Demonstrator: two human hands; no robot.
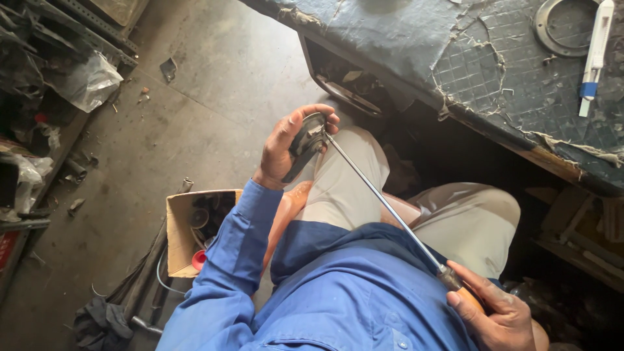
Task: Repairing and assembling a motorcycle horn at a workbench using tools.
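Seated person, head view looking down at lap. Left hand [286, 146] clamped around a small dark rounded part [305, 140], thumb over the top, fingers wrapped on the far side, held above the left knee. Right hand [497, 312] closed on the orange handle [471, 299] of a long screwdriver [383, 201], down at 4 o'clock in frame. Shaft runs diagonally from the right hand up toward 10 o'clock; tip meets the dark part at its right edge, touching or inside it, exact contact point hidden by fingers.

Step in hand, as I judge it: driver tip is engaged with the part, so working a screw or prying at it. Can't tell which. Next move likely calls for keeping the shaft in line with the part, steady left grip against the push or twist, tip kept seated so it doesn't slip toward the fingers.

Part relative to grips: inside the left grip, well apart from the right grip, linked only by the shaft.

Around: blue work shirt, light trousers. Cardboard box [188, 227] of odd parts on the floor at 8 o'clock, beside the left elbow. Worn worktop [390, 39] with torn dark covering at 1 o'clock, carrying a metal ring [552, 26] and a white-and-blue tube-like tool [595, 55]. Cluttered shelf with plastic bag [91, 81] at 10 o'clock. Concrete floor [195, 117].
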